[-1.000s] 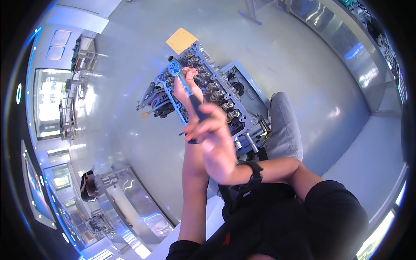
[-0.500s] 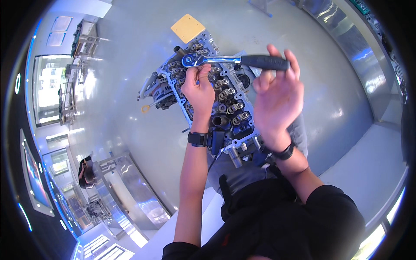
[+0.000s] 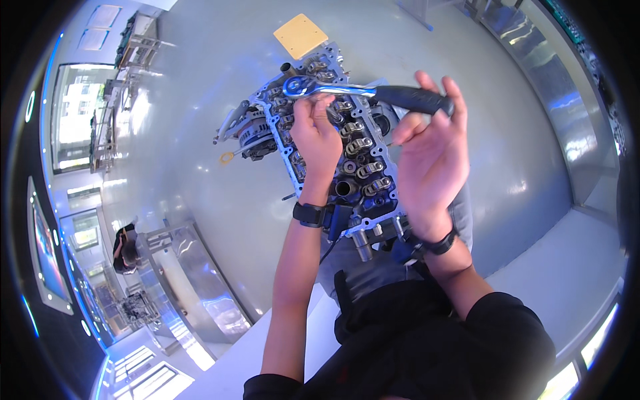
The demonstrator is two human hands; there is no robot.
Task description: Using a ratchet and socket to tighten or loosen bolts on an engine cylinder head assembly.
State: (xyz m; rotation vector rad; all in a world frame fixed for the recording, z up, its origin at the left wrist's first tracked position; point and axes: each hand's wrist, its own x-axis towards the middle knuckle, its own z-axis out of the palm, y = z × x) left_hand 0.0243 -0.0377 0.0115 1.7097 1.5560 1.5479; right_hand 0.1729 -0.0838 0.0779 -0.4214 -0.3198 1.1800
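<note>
A ratchet wrench (image 3: 343, 89) with a chrome head and black handle lies level above an engine cylinder head (image 3: 365, 213). Just under the ratchet's head, my left hand (image 3: 317, 143) is closed in a pinch at its drive end; the hand hides the exact spot gripped. My right hand (image 3: 437, 167) is at the handle's end, palm up and fingers apart, the handle lying across the fingers without being wrapped. Rows of metal rocker arms (image 3: 360, 145) show in the cylinder head between my hands. Whatever sits beneath the ratchet is hidden.
A tan square board (image 3: 300, 36) is beyond the engine's far end. To the left, an alternator-like part (image 3: 257, 137) juts out, with a yellow-ringed dipstick (image 3: 227, 159) beside it. Metal benches (image 3: 200, 267) stand farther left, where another person (image 3: 125, 249) is.
The engine and both hands sit slightly farther right in view. The ratchet's handle end has dipped a little toward me. My right hand stays spread at the handle, my left at the ratchet's head.
</note>
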